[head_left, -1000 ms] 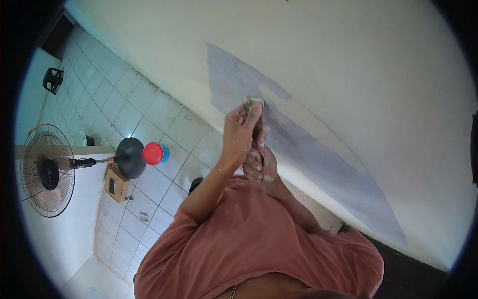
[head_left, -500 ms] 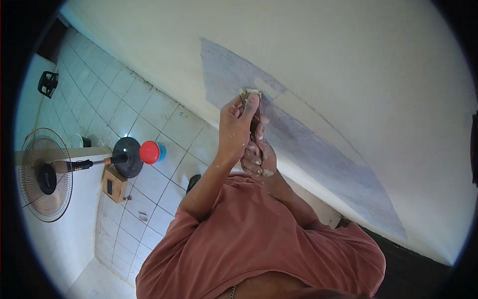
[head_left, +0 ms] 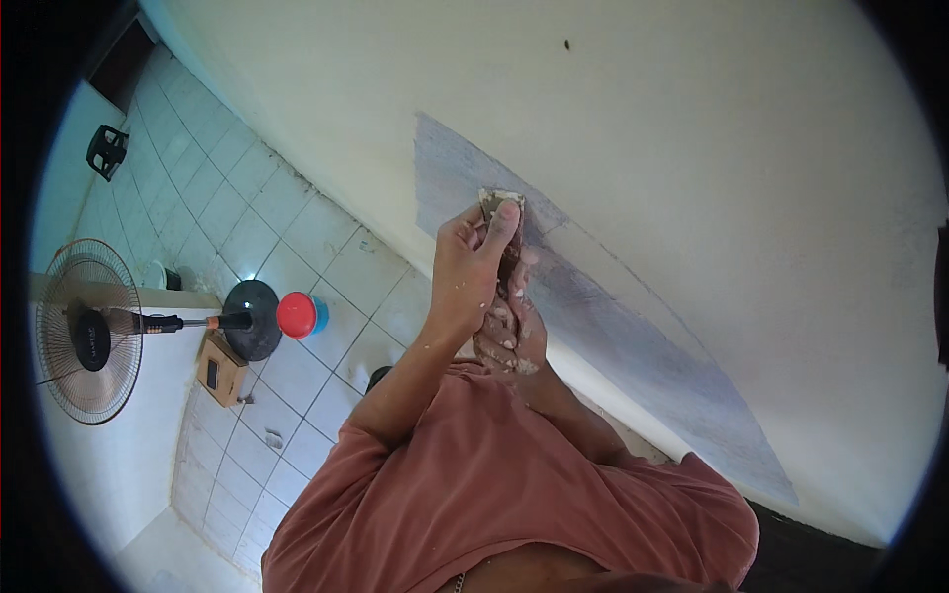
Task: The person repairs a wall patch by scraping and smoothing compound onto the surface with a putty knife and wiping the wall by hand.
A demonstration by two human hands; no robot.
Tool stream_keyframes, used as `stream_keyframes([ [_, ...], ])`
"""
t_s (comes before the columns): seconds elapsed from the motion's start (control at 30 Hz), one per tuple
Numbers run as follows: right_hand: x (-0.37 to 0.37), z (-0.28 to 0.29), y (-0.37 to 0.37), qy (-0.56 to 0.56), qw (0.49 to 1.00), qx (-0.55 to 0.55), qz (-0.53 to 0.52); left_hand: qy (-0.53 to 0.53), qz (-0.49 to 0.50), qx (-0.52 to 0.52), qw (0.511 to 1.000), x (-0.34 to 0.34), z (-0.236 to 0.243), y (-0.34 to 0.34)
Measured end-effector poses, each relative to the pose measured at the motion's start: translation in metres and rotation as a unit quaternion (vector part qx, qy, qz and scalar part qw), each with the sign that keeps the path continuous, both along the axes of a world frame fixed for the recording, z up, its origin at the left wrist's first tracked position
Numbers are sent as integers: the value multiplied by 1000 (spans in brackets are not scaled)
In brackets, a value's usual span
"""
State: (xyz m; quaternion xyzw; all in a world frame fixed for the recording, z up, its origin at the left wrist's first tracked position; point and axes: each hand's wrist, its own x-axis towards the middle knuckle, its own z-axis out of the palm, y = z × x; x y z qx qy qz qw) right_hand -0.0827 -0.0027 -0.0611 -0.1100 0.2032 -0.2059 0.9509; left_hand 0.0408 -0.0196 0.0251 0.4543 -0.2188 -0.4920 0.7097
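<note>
My left hand point(head_left: 465, 277) is closed on the flat upper end of a putty knife point(head_left: 491, 198), its thumb pressed on the face, which is smeared with pale paste. Just below, my right hand point(head_left: 511, 333) wraps its fingers round the lower part of the tool; its fingers are caked with the same pale material. Much of the tool is hidden by both hands. Behind them in the view is a cream wall point(head_left: 692, 148) with a long grey-lavender patch point(head_left: 643, 321), mottled and edged by a thin dark line. Whether the tool touches the wall I cannot tell.
A standing fan point(head_left: 89, 336) is at the left, its black base point(head_left: 255, 336) beside a red-topped blue bucket point(head_left: 297, 314). A cardboard box point(head_left: 222, 371) lies on the tiled floor point(head_left: 326, 237). A dark stool point(head_left: 107, 150) stands farther back, near a low partition wall point(head_left: 129, 465).
The whole view shifts a little between frames. Both hands keep their grip on the putty knife, with only slight movement; the surrounding objects look unmoved.
</note>
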Motion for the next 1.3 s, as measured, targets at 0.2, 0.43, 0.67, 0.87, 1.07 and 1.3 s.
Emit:
stream_keyframes([
  [0.2, -1, -1, 9, -4, 999, 36, -4, 56, -65, 72, 994, -7, -24, 12],
  [0.43, 8, -4, -1, -34, 999, 10, -4, 29, -15, 67, 997, -6, -23, 7],
  [0.67, 14, 3, -3, -67, 998, -15, -12, 12, 2, 52, 999, -6, -13, 4],
  [0.87, 9, -5, -4, -107, 994, 20, 7, 6, 11, 72, 997, -8, -18, 7],
  [1.07, -2, -3, -2, -39, 998, 19, 35, 21, 13, 93, 995, -19, -30, 8],
  [1.3, -6, 5, -2, -18, 999, 12, 37, 18, 7, 92, 996, -21, -25, 10],
])
